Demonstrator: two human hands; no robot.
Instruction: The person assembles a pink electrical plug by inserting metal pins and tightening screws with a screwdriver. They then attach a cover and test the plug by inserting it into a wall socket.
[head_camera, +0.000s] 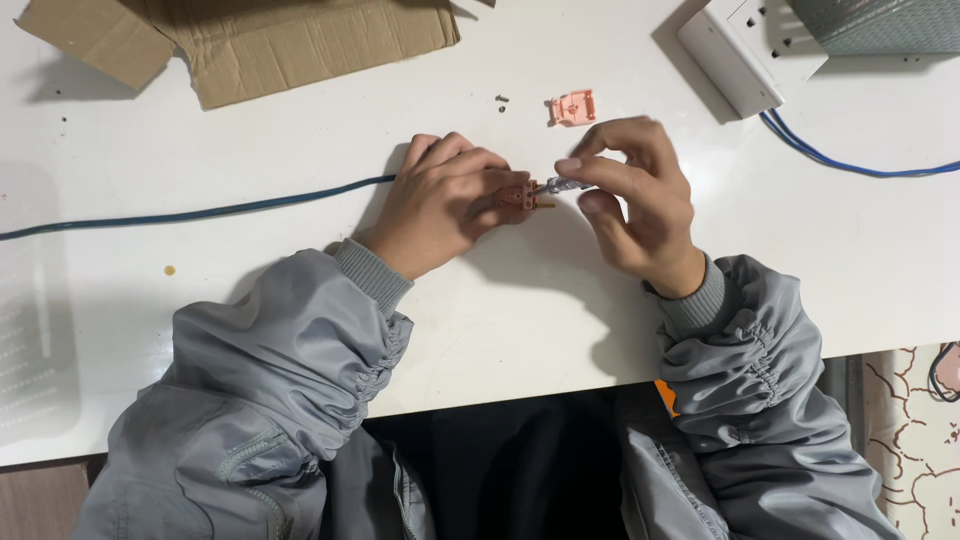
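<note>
My left hand (440, 200) grips a small reddish-brown plug body (519, 195) with brass prongs, pressed down on the white table (520, 320). A dark blue cable (200, 213) runs from under that hand off to the left. My right hand (640, 195) pinches a thin screwdriver (560, 185) between thumb and fingers, its tip touching the plug body. A pink plug cover (573, 107) lies on the table just beyond the hands, with two small screws (501, 100) to its left.
Flattened brown cardboard (250, 45) lies at the far left. A white power strip (735, 50) sits at the far right beside a grey-green box (880, 25), and a blue wire (850, 165) trails from there. The table's near edge runs under my grey sleeves.
</note>
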